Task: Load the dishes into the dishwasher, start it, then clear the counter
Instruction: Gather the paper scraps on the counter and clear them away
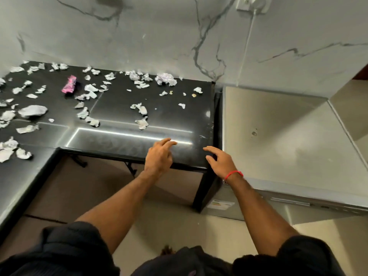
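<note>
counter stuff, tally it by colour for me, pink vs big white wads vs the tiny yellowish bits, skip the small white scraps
Pink crumpled wrapper: 1
Big white paper wads: 2, one at the back, one at the left
Tiny yellowish bits: 2, and
Total: 5
All lie on the black counter, none touched by a hand.

Glossy black stone counter [123,108] (mirror-smooth), crumpled paper scraps [166,79], brushed metal appliance top [278,136].

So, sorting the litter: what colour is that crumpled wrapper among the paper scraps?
Pink crumpled wrapper, head view.
</note>
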Tool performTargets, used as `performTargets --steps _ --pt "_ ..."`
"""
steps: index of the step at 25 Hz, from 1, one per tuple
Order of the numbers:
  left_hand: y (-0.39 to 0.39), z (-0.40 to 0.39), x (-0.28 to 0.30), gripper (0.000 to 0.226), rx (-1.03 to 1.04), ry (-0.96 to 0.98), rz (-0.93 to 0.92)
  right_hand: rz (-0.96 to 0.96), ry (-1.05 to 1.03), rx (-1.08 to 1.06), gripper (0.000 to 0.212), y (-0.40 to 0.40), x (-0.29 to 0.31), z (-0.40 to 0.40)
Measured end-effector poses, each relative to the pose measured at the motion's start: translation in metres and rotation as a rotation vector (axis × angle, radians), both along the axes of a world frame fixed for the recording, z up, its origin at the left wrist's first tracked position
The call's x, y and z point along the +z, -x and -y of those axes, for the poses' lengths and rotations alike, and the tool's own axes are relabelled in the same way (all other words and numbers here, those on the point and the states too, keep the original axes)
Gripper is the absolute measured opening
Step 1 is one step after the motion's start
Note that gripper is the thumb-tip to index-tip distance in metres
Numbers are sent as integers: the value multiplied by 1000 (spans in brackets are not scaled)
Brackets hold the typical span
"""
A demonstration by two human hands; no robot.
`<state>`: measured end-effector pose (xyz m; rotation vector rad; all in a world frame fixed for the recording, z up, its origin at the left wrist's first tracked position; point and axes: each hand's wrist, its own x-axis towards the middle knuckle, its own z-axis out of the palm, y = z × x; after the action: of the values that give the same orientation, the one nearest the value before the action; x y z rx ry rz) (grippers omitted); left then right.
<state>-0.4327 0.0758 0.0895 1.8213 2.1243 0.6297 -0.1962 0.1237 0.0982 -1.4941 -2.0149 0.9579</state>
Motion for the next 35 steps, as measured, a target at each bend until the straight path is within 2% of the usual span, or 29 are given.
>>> performTargets --steps 4,8,12,16,19,21,24,29,35 --pt "80 -1 -7 50 59 106 -85 -1 55 170 35 88 4 -25" --pt "132 0 -28 52 -9 288 -179 43 11 313 42 146 -8 -45" --pt "150 -18 -26 31 96 178 -121 81 38 421 60 197 -24 -72" --pt "167 -40 -22 33 170 189 -75 220 -2 519 84 245 -35 -96" --pt "182 -61 -22 59 226 276 -31 269 81 480 85 264 -32 -106" --pt "190 -76 -27 72 224 306 -87 297 86 453 82 271 -30 -112" --pt "192 -88 -32 68 161 352 -188 361 94 457 83 278 -23 -115" --pt "207 -97 -33 67 78 363 -314 291 198 421 101 309 -30 -111" --pt "268 -96 -49 70 -60 148 -491 300 228 306 94 363 -18 -101"
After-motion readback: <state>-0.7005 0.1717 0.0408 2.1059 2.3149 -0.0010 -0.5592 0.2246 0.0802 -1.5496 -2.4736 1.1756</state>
